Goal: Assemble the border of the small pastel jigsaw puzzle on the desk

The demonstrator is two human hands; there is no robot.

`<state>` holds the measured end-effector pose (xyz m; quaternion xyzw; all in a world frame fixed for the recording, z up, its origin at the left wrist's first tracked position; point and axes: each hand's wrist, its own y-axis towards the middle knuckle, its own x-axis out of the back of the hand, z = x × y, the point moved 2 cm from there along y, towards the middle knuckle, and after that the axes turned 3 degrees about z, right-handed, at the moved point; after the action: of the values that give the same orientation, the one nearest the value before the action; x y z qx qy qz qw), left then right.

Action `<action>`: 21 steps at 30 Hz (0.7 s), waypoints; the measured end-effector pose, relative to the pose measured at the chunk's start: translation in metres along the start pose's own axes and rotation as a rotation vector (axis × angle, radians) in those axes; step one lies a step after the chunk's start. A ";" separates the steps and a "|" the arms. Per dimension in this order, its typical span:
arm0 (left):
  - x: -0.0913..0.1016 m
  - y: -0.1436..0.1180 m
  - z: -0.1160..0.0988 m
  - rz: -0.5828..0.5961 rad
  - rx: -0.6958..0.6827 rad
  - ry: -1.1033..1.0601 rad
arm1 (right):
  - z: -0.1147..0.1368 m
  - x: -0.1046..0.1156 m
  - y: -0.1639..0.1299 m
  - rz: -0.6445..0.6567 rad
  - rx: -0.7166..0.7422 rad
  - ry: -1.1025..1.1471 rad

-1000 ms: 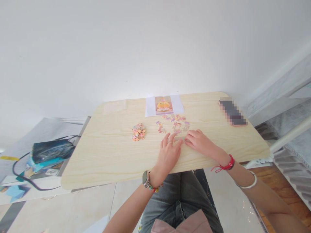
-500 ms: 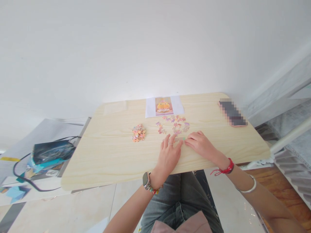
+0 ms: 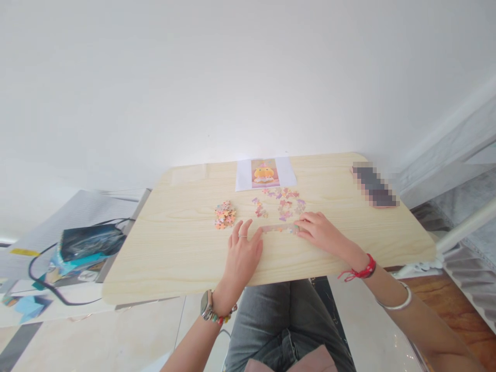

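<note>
A short joined strip of puzzle pieces lies on the light wooden table. My left hand rests flat with its fingertips at the strip's left end. My right hand touches the strip's right end with its fingertips. Loose pink and purple pieces are scattered just beyond the strip. A small heap of orange pieces sits to the left. The reference picture on white paper lies at the table's far edge.
A blurred phone lies at the table's far right. A clear plastic bag lies at the far left corner. Left of the table are a dark bag with a cable and boxes. My knees are under the near edge.
My left hand has slid left along the table, uncovering the joined strip. My right hand stays at the strip's right end. The view has shifted slightly.
</note>
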<state>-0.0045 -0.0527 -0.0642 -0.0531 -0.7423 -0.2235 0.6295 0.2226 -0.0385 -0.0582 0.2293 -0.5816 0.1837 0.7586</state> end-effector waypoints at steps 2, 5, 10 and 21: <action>-0.002 -0.001 0.000 -0.004 -0.004 -0.003 | 0.001 0.001 0.000 -0.008 -0.003 0.008; -0.002 -0.001 -0.001 -0.014 -0.008 -0.002 | 0.001 0.002 0.000 -0.018 0.002 0.015; -0.001 0.000 -0.001 -0.044 -0.010 0.011 | -0.001 0.004 0.002 -0.041 0.008 0.003; 0.005 0.003 0.009 -0.131 -0.006 0.055 | -0.034 0.014 0.019 -0.086 -0.194 -0.003</action>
<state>-0.0132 -0.0476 -0.0603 0.0000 -0.7260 -0.2680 0.6333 0.2429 -0.0033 -0.0499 0.1798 -0.5875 0.0932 0.7835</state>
